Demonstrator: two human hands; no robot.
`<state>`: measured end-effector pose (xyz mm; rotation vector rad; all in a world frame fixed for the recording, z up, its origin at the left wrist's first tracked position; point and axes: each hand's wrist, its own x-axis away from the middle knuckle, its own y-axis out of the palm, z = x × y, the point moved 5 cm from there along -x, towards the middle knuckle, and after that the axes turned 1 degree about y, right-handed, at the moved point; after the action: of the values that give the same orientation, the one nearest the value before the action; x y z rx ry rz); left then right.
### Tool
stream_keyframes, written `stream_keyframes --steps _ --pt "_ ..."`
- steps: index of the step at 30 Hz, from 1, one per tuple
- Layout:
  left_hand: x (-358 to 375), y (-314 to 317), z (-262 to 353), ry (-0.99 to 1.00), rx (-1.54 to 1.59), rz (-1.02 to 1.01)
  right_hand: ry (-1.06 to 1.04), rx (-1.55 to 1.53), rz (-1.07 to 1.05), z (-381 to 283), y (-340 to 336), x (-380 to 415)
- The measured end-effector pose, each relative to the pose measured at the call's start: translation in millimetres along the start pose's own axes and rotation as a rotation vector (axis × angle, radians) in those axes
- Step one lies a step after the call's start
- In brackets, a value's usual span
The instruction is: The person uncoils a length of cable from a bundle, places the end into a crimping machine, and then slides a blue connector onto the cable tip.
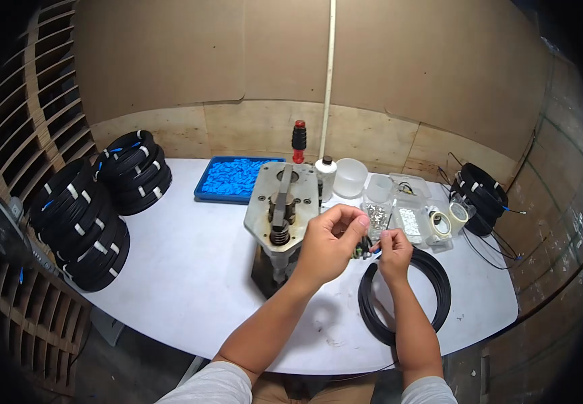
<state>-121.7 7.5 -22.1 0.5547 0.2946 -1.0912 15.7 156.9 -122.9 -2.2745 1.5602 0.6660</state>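
Observation:
My left hand is raised just right of the metal press, thumb and fingers pinched together. Whatever sits in that pinch is too small to make out. My right hand is closed on the end of a thin black cable, which sticks up above the fingers. Below and around my right forearm lies a coil of black cable, flat on the white table. Between the two hands, small dark and green parts show, partly hidden by my fingers.
A blue tray of small blue pieces stands behind the press. Stacked cable coils fill the left side; another coil sits far right. Clear boxes of small parts, tape rolls, a white bottle and a red-black screwdriver stand behind.

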Motion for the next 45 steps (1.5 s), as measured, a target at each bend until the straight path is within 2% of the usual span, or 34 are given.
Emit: stream_keyframes --steps 3,7,9,10,15,19,20,22,23,25,26,29,33,42,43,45 --pt "4 -30 24 -0.01 -0.063 0.03 0.011 0.0 -0.001 8 -2 0" --pt "5 -54 54 -0.118 0.051 -0.004 0.016 0.016 -0.002 15 -3 -1" --pt "7 -61 67 -0.128 0.189 -0.122 0.018 0.067 0.001 17 -4 -2" --pt "7 -69 77 -0.153 0.266 -0.111 0.021 0.067 -0.009 18 -4 -1" --pt "-21 -137 104 0.012 0.19 0.022 0.037 0.113 -0.043 25 0 0" --pt "-59 -209 84 0.035 -0.118 0.277 0.052 0.137 -0.062 29 4 2" --pt "-69 -227 73 0.03 -0.115 0.29 0.071 0.135 -0.057 30 5 3" --pt "-89 -267 47 0.024 -0.393 0.366 0.066 0.143 -0.068 34 5 4" --pt "-97 -286 30 0.017 -0.388 0.372 0.053 0.147 -0.067 35 5 4" --pt "-112 -328 -1 -0.022 -0.602 0.45 0.057 0.16 -0.082 36 8 4" --pt "-118 -346 -16 -0.122 -0.632 0.482 0.067 0.152 -0.087 38 8 5" --pt "-130 -389 -51 -0.172 -0.804 0.517 0.087 0.162 -0.094 44 8 6" --pt "-138 -420 -77 -0.293 -0.932 0.525 0.034 0.24 -0.097 36 7 4" --pt "-146 -434 -117 -0.337 -1.227 0.463 -0.062 0.397 -0.044 33 -4 1" --pt "-147 -436 -123 -0.337 -1.228 0.461 -0.051 0.376 -0.026 34 -5 1" --pt "-151 -430 -127 -0.212 -1.421 0.353 -0.017 0.404 0.01 34 -6 2"
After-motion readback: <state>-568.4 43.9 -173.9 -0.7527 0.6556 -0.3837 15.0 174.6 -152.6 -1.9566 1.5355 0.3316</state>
